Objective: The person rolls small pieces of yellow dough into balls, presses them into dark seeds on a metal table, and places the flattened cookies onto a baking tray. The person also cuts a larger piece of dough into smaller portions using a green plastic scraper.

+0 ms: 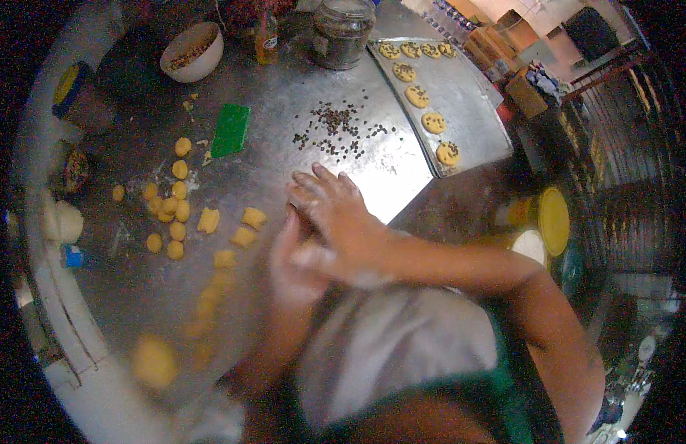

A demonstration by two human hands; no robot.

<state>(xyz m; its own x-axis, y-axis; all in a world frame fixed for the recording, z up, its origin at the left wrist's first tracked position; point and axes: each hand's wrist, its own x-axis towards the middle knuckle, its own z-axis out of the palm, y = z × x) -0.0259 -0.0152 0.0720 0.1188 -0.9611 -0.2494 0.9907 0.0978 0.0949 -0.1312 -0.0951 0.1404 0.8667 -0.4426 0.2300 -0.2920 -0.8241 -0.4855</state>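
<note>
My right hand [337, 208] lies over my left hand [301, 266], palms together above the near part of the metal table [276, 144]. Whatever may be between the palms is hidden. Left of them are cut yellow dough pieces [244, 237], with a blurred row of more dough [209, 294] running towards me. Farther left sits a cluster of rounded dough balls [169, 205]. Beyond my fingertips, dark chocolate chips [334, 119] are scattered on the metal. A baking tray [470, 111] at the right carries chip-topped dough rounds [416, 96] along two edges.
A green dough scraper [230, 130] lies beyond the dough balls. At the back stand a white bowl [201, 64] with crumbly contents, a bottle [267, 41] and a glass jar [343, 39]. A large dough lump [154, 361] is near left; a yellow lid [554, 221] is at right.
</note>
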